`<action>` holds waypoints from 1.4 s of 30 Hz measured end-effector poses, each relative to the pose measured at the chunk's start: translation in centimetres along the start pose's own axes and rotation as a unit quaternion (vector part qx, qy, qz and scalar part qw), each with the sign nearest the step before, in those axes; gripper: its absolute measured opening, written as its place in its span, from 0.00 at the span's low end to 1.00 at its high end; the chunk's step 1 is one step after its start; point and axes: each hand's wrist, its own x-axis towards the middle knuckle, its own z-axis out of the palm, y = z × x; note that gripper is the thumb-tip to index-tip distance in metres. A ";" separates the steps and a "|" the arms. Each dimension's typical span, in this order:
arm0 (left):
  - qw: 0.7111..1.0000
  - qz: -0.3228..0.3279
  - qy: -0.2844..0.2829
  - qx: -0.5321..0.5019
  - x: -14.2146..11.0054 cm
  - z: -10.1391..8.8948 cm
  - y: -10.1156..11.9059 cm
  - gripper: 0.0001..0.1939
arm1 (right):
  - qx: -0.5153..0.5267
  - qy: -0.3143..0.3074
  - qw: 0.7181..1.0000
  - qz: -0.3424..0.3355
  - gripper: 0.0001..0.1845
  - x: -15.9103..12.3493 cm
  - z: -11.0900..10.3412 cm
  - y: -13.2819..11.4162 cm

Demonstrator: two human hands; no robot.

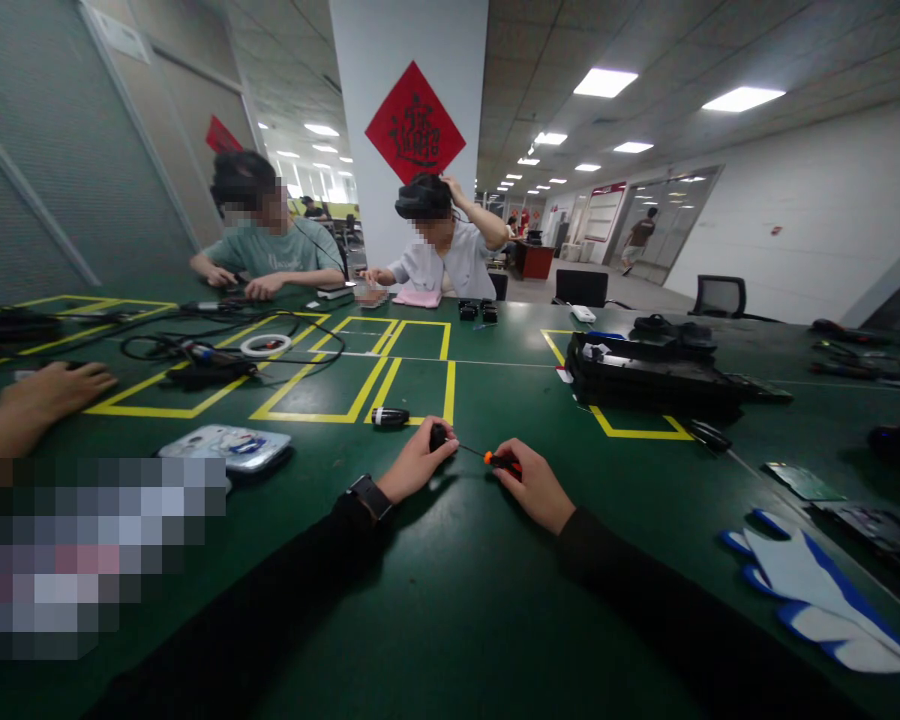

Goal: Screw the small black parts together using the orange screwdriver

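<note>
In the head view, my right hand (534, 484) is closed round the black-and-orange handle of a screwdriver (489, 458). Its thin shaft points left, to a small rounded black part (438, 436) pinched in the fingers of my left hand (414, 466). Whether the tip sits inside that part is too small to tell. Both hands are just above the green table (450, 600). Beyond my left hand lies a black cylinder with a white band (390, 417), touched by neither hand.
At left, a co-worker's hand (56, 395) rests near a patterned tin case (225, 448) and tangled cables (217, 352). Stacked black devices (645, 378) stand right. Blue-white gloves (817, 590) and a green circuit board (802, 481) lie nearer. Two people sit opposite.
</note>
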 end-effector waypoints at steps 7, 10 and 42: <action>1.000 0.002 -0.010 -0.013 0.0 0.1 0.2 0.10 | -0.065 0.014 0.998 -0.007 0.09 0.1 0.2 0.1; 1.000 -0.009 -0.016 -0.022 0.0 0.0 0.3 0.11 | -0.056 0.009 0.998 -0.006 0.07 0.1 0.2 0.1; 0.998 -0.028 -0.037 -0.033 0.0 -0.1 0.3 0.12 | -0.024 0.016 0.999 0.023 0.06 -0.1 -0.1 0.1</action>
